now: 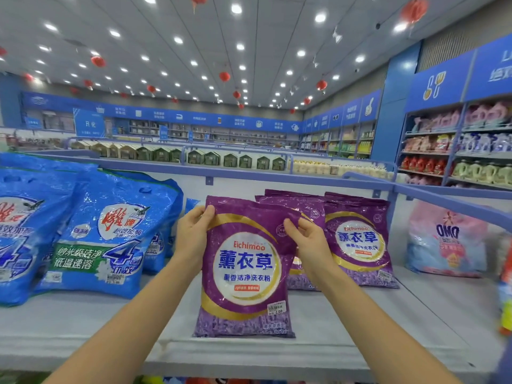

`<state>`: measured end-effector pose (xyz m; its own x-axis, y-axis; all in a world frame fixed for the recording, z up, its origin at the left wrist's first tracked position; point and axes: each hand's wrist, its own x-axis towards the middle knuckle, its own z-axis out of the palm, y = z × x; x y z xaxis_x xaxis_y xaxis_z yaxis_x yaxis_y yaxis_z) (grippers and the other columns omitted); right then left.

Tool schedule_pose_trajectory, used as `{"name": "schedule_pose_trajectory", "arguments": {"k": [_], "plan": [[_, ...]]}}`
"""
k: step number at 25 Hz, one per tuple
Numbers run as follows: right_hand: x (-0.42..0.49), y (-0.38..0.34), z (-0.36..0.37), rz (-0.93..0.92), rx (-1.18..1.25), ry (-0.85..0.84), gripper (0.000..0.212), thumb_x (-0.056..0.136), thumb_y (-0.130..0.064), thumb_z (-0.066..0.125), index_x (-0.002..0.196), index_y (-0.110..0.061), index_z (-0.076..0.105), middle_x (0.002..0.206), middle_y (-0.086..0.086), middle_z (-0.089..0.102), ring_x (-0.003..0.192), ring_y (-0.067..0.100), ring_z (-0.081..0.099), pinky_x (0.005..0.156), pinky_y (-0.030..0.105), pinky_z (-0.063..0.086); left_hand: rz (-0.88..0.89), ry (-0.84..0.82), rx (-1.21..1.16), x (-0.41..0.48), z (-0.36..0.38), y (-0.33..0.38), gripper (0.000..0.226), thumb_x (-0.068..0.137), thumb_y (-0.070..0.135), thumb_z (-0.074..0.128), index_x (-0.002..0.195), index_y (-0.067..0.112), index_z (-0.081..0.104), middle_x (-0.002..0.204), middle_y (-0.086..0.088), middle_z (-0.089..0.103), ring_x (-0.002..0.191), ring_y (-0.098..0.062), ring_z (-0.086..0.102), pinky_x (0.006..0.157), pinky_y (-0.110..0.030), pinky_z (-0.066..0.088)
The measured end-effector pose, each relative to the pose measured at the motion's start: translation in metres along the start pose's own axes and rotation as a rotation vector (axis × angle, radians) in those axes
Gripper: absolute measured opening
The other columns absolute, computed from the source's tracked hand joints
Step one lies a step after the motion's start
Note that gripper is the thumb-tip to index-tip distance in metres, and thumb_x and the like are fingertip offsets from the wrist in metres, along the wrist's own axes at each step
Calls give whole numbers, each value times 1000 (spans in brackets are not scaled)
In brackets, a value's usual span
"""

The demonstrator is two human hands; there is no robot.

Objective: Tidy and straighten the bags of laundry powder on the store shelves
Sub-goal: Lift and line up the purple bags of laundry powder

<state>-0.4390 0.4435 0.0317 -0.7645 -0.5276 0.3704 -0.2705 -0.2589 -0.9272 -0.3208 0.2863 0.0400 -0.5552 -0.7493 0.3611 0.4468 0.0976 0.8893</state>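
Observation:
A purple bag of laundry powder (245, 270) stands upright near the front of the grey shelf (346, 325). My left hand (194, 234) grips its upper left corner, thumb on the front. My right hand (307, 239) pinches its upper right edge. Behind it, more purple bags (357, 239) lean against the shelf's back wall. To the left, large blue bags (110, 239) of laundry powder lean in a stack, with another blue bag (19, 231) at the far left.
A pink and blue bag (446, 239) stands at the right end of the shelf. A blue rail (304, 180) runs along the shelf's back. Across the aisle stand further shelves of goods (471, 151).

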Motion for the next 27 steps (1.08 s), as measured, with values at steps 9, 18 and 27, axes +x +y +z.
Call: {"name": "schedule_pose_trajectory", "arguments": {"k": [9, 18, 27], "plan": [[0, -8, 4, -19, 133, 87, 27, 89, -33, 53, 84, -8, 63, 82, 10, 71, 78, 30, 67, 80, 47, 54, -433, -706, 25, -22, -41, -32, 92, 39, 47, 90, 117, 11, 59, 113, -12, 68, 102, -29, 66, 77, -32, 56], [15, -12, 3, 46, 244, 170, 26, 92, -22, 56, 72, -12, 68, 66, 4, 70, 69, 25, 63, 81, 46, 52, -335, -850, 310, -40, -42, -51, 73, 59, -7, 78, 122, 22, 54, 117, -2, 68, 109, -16, 63, 86, -23, 51], [10, -16, -35, 176, -27, -195, 35, 84, -41, 57, 102, -11, 65, 100, 5, 70, 93, 20, 63, 84, 34, 51, -388, -789, 374, -34, -42, -54, 68, 62, -8, 79, 118, 23, 56, 109, 3, 71, 100, -10, 66, 78, -17, 51]]}}
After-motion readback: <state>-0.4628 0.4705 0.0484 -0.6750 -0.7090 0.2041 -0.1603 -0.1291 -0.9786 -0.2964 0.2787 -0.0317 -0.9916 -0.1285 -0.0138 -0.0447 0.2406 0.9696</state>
